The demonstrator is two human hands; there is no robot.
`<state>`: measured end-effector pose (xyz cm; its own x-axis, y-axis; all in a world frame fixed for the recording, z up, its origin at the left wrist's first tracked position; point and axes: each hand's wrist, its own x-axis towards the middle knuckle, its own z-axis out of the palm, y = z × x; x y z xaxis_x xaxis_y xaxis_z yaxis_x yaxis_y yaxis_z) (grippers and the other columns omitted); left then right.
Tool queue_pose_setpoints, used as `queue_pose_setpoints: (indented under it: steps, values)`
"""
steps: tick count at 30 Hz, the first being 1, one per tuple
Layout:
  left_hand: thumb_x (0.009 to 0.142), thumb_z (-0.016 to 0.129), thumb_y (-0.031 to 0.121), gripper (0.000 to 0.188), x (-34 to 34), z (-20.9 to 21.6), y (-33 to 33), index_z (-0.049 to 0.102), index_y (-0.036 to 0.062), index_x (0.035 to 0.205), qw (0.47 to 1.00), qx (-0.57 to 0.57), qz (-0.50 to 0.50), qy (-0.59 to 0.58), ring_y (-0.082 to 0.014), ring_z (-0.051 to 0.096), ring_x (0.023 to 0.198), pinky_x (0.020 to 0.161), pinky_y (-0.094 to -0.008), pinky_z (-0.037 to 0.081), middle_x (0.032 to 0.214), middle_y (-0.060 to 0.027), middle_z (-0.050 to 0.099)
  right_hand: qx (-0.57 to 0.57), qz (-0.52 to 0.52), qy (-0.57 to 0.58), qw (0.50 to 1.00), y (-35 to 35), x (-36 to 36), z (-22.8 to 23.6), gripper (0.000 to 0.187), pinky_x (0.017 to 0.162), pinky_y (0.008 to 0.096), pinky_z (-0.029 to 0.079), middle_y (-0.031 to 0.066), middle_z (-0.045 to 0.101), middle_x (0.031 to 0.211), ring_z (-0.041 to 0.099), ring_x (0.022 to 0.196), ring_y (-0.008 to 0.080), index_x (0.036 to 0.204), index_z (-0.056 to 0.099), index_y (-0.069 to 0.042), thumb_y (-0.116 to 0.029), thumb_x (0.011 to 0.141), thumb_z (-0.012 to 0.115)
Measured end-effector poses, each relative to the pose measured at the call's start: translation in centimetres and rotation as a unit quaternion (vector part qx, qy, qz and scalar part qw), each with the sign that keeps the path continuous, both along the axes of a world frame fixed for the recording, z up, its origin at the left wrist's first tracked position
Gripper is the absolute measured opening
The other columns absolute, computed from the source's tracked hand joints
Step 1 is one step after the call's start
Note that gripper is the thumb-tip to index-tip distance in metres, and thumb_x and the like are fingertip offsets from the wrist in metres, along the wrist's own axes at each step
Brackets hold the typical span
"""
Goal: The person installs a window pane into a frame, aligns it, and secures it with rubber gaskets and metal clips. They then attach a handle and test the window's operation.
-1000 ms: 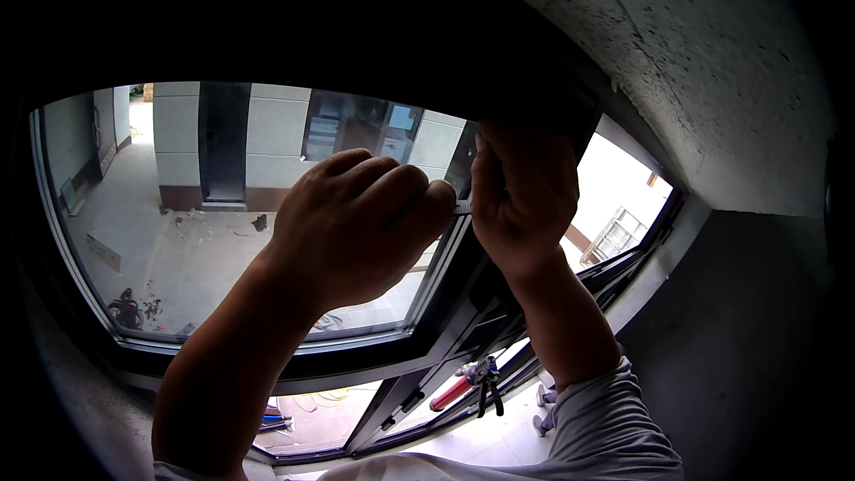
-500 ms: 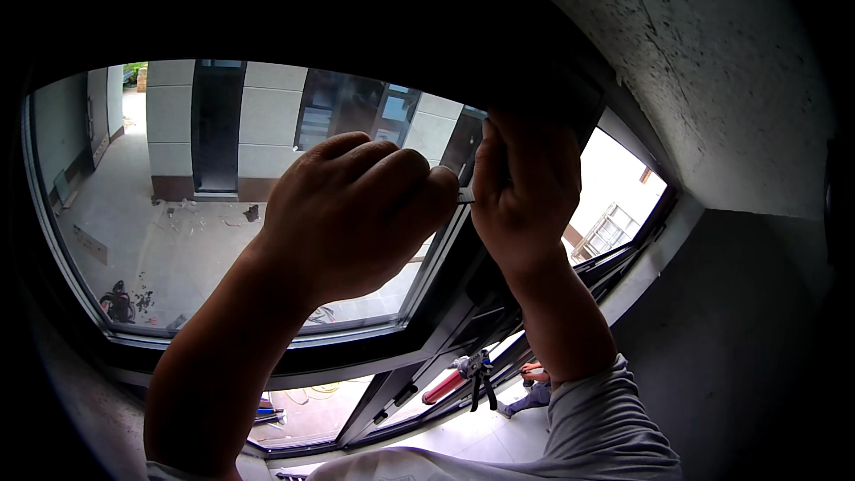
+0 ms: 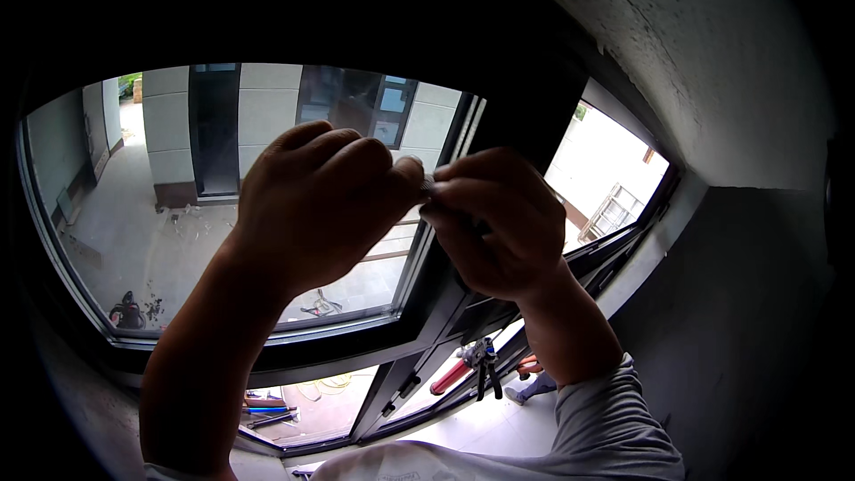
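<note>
In front of a dark-framed window, my left hand (image 3: 325, 205) is raised with its fingers curled closed. My right hand (image 3: 503, 223) meets it at the fingertips, thumb and forefinger pinched together. A small thin greyish piece (image 3: 428, 184) shows between the two sets of fingertips. It is too small and blurred to name, and my fingers cover most of it. Behind my hands stand the glass pane (image 3: 267, 249) and the dark window frame (image 3: 525, 107).
Below my right forearm is a caulking gun (image 3: 481, 356) with a red tube. Next to it, part of another person (image 3: 534, 383) shows. A rough pale wall (image 3: 712, 80) curves along the upper right. Through the lower opening, several tools (image 3: 267, 410) lie on the ground outside.
My right hand has come away from the dark frame, moving down and turning inward to the left. My left hand has shifted slightly left. The small piece is now between both hands' fingertips.
</note>
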<state>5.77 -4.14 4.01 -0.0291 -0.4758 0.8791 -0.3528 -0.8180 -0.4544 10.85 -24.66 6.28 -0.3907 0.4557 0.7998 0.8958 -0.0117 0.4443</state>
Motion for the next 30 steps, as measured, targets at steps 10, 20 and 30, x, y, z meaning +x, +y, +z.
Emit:
queue_pose_setpoints:
  steps: [10, 20, 30]
  values:
    - [0.089, 0.072, 0.011, 0.016, -1.4, 0.5, 0.9, 0.062, 0.0101, 0.102, 0.998, 0.018, -0.023, 0.057, -0.0160, 0.068, 0.076, 0.071, -0.0322, 0.053, 0.086, -0.0039, 0.068, -0.026, -0.053, 0.079, 0.995, 1.0, 0.4, -0.6, 0.013, 0.067, 0.0309, 0.060, 0.0106, 0.068, 0.088, 0.072, 0.080, 0.0207, 0.100, 0.061, -0.004, -0.004, 0.090, 0.069]
    - [0.086, 0.076, 0.012, 0.020, -1.1, 0.7, 0.1, 0.068, 0.0077, 0.104, 0.999, -0.011, -0.004, 0.036, -0.0202, 0.068, 0.079, 0.073, -0.0349, 0.055, 0.088, -0.0076, 0.070, 0.031, -0.076, 0.028, 0.996, 0.4, 0.0, 0.0, 0.017, 0.068, 0.0299, 0.061, 0.0099, 0.069, 0.091, 0.072, 0.080, 0.0199, 0.101, 0.065, -0.003, 0.000, 0.085, 0.069]
    - [0.082, 0.078, 0.010, 0.049, -0.4, 1.7, -1.4, 0.063, 0.0077, 0.129, 0.994, -0.041, 0.100, -0.006, -0.0180, 0.064, 0.071, 0.063, -0.0299, 0.053, 0.081, -0.0073, 0.066, 0.187, 0.040, -0.040, 0.981, 0.4, 3.1, 0.2, 0.026, 0.045, 0.0217, 0.040, 0.0072, 0.066, 0.081, 0.051, 0.050, 0.0066, 0.098, 0.060, -0.001, 0.011, 0.075, 0.065]
